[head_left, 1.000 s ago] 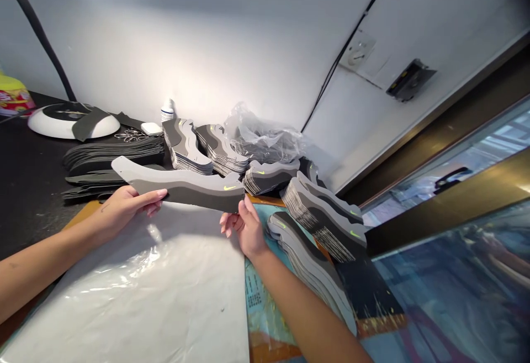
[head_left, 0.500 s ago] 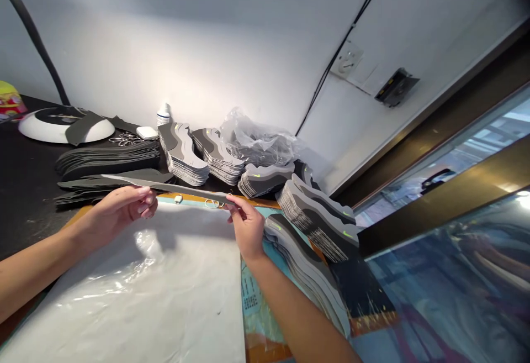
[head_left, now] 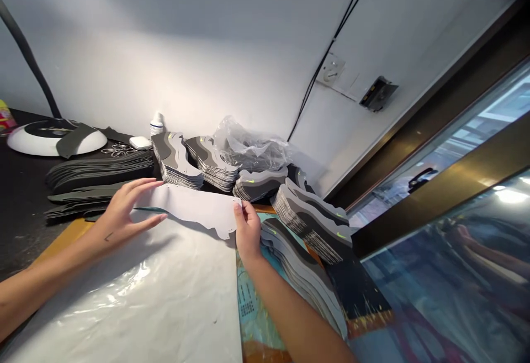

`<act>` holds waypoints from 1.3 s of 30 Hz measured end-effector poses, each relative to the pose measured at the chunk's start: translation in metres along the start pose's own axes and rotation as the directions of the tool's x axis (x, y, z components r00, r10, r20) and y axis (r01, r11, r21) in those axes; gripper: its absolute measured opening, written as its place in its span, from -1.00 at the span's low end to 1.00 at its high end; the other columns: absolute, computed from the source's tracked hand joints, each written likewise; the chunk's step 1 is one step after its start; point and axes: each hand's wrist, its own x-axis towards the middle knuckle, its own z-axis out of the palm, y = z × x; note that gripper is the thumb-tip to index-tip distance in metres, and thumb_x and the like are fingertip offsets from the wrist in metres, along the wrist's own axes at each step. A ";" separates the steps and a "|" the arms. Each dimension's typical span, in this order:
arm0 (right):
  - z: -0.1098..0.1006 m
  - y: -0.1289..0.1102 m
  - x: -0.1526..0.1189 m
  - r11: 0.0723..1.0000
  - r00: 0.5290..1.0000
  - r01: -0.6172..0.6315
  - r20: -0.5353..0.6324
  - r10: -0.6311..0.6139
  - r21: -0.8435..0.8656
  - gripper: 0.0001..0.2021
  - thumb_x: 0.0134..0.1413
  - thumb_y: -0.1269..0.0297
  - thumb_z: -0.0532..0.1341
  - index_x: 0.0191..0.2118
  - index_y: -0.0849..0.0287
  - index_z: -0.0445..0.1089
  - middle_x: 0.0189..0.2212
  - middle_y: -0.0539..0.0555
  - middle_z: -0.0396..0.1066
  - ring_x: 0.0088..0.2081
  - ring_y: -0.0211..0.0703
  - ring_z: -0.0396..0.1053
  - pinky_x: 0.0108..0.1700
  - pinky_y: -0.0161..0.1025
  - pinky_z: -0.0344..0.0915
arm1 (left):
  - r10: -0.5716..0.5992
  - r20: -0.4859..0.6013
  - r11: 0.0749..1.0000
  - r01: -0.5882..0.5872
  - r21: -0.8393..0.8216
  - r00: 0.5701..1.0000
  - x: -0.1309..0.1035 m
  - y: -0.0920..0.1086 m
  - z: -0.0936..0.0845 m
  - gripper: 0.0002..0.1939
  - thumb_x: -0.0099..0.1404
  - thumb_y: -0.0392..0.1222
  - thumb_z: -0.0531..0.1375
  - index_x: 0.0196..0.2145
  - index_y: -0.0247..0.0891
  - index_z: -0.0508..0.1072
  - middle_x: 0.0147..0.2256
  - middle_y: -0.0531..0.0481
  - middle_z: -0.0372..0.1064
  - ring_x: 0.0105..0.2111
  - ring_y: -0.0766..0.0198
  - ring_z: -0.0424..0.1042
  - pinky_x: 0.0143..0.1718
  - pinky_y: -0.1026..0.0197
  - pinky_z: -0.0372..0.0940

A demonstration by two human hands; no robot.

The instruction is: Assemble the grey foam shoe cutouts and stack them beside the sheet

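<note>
My right hand (head_left: 249, 232) pinches the right end of a shoe upper piece (head_left: 194, 206) between thumb and fingers. The piece's plain white side faces me, with a wavy lower edge and small holes at its right corner. At its left end, my left hand (head_left: 128, 208) has thumb and fingers spread apart, fingertips close to the upper edge. Whether they touch it I cannot tell. Under both hands lies a white plastic sheet (head_left: 174, 291). Right of my right hand is a fanned stack of grey upper pieces (head_left: 304, 274) with a small green swoosh.
Several stacks of grey upper pieces (head_left: 176, 161) line the back, by a crumpled clear plastic bag (head_left: 252, 150). Dark strips (head_left: 99, 171) lie stacked at left, near a white lamp base (head_left: 83, 141), a white bottle (head_left: 156, 124) and scissors (head_left: 118, 149). A metal-framed window (head_left: 439, 208) borders the right.
The upper piece has turned from edge-on to showing its white side. My left hand has opened from its closed fingers and spread them. The view has shifted slightly.
</note>
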 end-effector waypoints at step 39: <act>-0.016 -0.052 0.006 0.919 0.861 0.365 0.429 -0.272 -0.149 -0.67 0.25 0.20 0.16 0.08 0.04 0.45 0.04 0.04 0.50 0.06 -0.09 0.45 0.15 -0.09 0.32 | 0.045 -0.148 0.999 -0.042 0.020 0.988 0.003 0.017 -0.011 -0.56 0.31 0.04 0.10 0.15 0.12 0.27 0.18 -0.07 0.16 0.23 -0.15 0.13 0.02 -0.11 0.35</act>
